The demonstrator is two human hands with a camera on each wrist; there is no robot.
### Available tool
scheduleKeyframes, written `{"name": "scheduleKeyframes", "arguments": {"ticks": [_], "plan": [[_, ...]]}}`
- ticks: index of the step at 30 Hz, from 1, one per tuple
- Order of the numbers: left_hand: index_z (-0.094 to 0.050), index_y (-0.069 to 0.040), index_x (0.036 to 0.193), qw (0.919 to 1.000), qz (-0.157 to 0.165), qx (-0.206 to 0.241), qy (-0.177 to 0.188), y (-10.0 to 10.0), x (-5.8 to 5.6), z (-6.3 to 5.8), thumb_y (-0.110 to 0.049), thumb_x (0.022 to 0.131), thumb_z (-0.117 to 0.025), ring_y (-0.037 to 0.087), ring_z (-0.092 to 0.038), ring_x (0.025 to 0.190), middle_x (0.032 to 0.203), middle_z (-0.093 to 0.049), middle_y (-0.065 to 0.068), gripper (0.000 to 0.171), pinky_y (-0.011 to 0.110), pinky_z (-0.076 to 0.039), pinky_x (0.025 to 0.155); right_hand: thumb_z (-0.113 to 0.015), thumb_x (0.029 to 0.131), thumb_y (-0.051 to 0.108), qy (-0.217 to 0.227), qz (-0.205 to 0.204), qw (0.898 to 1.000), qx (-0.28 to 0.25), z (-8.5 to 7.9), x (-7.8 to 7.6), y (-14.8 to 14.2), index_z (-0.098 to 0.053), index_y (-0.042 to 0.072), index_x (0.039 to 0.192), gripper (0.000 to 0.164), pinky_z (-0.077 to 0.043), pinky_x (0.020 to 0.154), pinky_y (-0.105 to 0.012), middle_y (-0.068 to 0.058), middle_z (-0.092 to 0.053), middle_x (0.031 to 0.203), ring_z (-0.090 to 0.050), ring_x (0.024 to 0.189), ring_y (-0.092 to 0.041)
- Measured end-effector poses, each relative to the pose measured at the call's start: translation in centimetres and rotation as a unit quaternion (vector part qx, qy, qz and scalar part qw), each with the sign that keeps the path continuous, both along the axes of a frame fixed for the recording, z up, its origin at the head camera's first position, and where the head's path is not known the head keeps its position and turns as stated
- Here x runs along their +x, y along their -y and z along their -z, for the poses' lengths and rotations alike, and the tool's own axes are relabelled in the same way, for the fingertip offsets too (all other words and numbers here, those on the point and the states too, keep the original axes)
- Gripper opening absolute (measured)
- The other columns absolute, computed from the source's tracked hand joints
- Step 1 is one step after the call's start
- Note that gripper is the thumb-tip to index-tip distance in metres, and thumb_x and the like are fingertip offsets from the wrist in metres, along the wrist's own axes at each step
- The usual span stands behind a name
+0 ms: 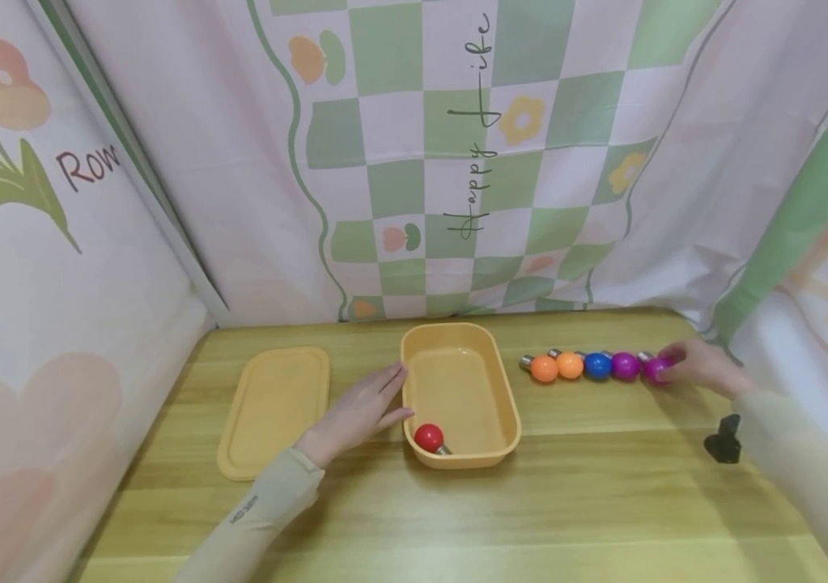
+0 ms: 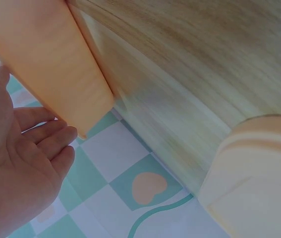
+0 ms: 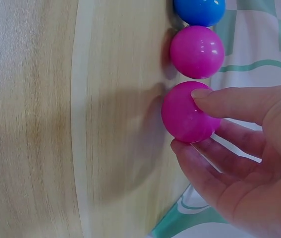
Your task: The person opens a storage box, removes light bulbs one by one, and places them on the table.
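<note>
My right hand (image 1: pixel 703 367) pinches a round purple light bulb (image 3: pixel 184 115) between thumb and fingers at the right end of a row. Beside it in the row lie another purple bulb (image 1: pixel 626 367), a blue bulb (image 1: pixel 598 366) and two orange bulbs, their metal bases toward the back or left. Straight fingers of my left hand (image 1: pixel 357 411) touch the left rim of a yellow box (image 1: pixel 460 397). A red bulb (image 1: pixel 428 438) rests inside, in the box's near left corner. In the left wrist view, the fingers lie against the box's outer wall (image 2: pixel 63 64).
Left of the box, a flat yellow lid (image 1: pixel 278 409) lies on the wooden table (image 1: pixel 414 526). A small black object (image 1: pixel 725 441) stands near the right forearm. Patterned cloth (image 1: pixel 457 162) hangs behind the table and at both sides.
</note>
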State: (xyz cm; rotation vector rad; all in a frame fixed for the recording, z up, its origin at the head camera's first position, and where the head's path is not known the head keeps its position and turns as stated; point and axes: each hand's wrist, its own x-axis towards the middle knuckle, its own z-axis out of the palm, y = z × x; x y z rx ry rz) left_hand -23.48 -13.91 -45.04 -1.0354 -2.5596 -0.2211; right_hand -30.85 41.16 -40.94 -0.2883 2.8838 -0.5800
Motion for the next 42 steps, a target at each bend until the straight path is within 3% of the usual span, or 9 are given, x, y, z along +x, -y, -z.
{"name": "scheduleKeyframes", "arguments": {"ticks": [16,42], "plan": [[-0.047,0.01,0.141,0.9996,-0.009,0.0,0.026,0.0,0.21,-0.02,-0.039,0.097,-0.062,0.038,-0.055,0.131,0.145,-0.05,0.028,0.068,0.047,-0.049,0.111,-0.071,0.088,0.023,0.013,0.005,1.0,0.0,0.25,0.28,0.22,-0.054,-0.022,0.118,0.057,-0.048,0.087,-0.067,-0.042,-0.06,0.114,-0.056,0.104,-0.058],[-0.047,0.008,0.142,0.9993,-0.015,-0.005,0.032,0.11,0.17,-0.19,-0.041,0.097,-0.06,0.037,-0.054,0.133,0.147,-0.05,0.026,0.068,0.045,-0.047,0.113,-0.07,0.088,0.021,0.004,0.0,1.0,0.005,0.14,0.14,0.38,-0.055,-0.022,0.115,0.054,-0.05,0.084,-0.064,-0.042,-0.061,0.111,-0.058,0.1,-0.056]]}}
